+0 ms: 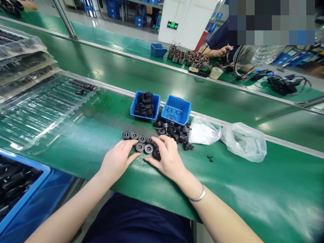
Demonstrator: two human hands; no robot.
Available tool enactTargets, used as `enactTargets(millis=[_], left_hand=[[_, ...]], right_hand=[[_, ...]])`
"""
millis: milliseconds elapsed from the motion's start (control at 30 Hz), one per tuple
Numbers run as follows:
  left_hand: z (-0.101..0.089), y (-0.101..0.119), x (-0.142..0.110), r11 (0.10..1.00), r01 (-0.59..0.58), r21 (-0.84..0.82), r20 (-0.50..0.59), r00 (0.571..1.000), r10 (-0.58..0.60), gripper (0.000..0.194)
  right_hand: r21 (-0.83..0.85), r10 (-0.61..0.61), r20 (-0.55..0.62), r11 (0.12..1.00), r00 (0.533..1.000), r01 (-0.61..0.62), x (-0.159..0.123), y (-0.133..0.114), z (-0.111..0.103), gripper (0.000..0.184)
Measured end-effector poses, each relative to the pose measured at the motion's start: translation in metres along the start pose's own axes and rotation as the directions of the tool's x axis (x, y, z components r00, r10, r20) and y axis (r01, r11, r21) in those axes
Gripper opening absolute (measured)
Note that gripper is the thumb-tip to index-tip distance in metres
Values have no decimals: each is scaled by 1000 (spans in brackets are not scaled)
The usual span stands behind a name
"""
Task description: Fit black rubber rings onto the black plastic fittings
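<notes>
Several black round parts [148,149], ring-shaped on top, stand in two rows on the green bench mat. My left hand [117,160] has its thumb and index finger at opposite sides of the front-left round part [139,147], closed about it. On the right, my right hand [168,157] arches over the end of the rows. Its fingers and thumb are spread apart, the fingertips touching a back-row part [150,139]. A dark part [157,153] is half hidden under this hand. Small clear specks [142,161] lie on the mat between the thumbs.
Behind are a blue bin of black rings [145,109], a blue bin with a few rings [178,101], and a pile of black parts [174,130]. Plastic bags [244,141] lie right, a clear tray [48,111] left. Across the divider, a person's hand [222,51] is near copper-wound parts [189,57].
</notes>
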State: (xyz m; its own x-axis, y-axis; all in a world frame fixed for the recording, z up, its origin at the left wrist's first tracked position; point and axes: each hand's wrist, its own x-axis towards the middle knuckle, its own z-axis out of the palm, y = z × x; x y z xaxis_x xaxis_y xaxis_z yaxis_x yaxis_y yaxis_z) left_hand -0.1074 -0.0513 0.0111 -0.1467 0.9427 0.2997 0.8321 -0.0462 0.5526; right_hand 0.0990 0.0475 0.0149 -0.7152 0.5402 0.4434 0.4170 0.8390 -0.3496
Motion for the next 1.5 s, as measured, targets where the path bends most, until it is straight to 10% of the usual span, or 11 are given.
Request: enactTargets(millis=[67,167,267,367,567,767,1000,1300,1500], left_hand=[[-11,0,-1,956,182,-232,14,983,-184,32],[-32,-1,-5,614,463,-639,200,871,-449,29],[-48,-1,-8,303,559,-772,392,793,-466,31],[-52,1,-10,192,585,-788,460,766,-449,33],[-36,1,-15,517,487,-704,244,850,-467,45],[-40,-12,-11,956,284,-68,86,957,-278,40],[-42,-9,1,896,-27,443,170,984,-54,37],[-46,9,16,743,-187,643,304,952,-23,25],[-32,1,17,857,-151,493,224,974,43,32]], right_hand=[[3,7,-16,1000,1000,-7,0,0,-1,71],[14,5,-40,1000,999,-4,1,0,-1,70],[38,-4,-59,999,998,7,1,0,-1,67],[60,-21,-70,998,997,25,1,0,-1,64],[84,-35,-91,996,995,42,1,0,-2,62],[112,-28,-91,993,995,38,1,0,-3,57],[129,-41,-96,990,995,53,0,2,-3,51],[161,-41,-122,985,992,60,-1,4,0,42],[190,-13,-114,981,993,35,0,3,-3,38]])
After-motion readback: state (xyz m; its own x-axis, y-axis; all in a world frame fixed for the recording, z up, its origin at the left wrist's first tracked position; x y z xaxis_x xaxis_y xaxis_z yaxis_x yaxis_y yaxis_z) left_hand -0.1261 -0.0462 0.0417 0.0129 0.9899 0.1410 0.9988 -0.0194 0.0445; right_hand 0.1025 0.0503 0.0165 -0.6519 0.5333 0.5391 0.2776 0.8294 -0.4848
